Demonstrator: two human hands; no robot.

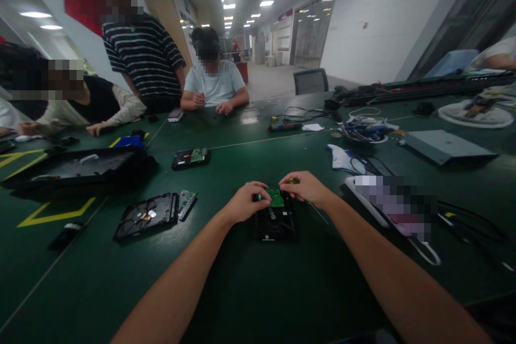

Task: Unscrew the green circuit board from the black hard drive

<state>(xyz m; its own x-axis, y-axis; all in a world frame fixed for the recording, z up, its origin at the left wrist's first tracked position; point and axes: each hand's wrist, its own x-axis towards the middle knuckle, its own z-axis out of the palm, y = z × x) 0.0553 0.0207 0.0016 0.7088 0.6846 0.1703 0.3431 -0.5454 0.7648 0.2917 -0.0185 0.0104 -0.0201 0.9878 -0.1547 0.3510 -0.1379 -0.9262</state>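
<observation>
Left hand [248, 202] pinching green board [276, 198] (hard drive [275, 226] beneath); right hand [308, 189] gripping screwdriver [319, 213].

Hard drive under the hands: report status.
Left hand at left edge of green board. Right hand at its right; thin tool there, grip unclear. Hard drive flat on table, board side up. Hands partly hide far end.
</observation>
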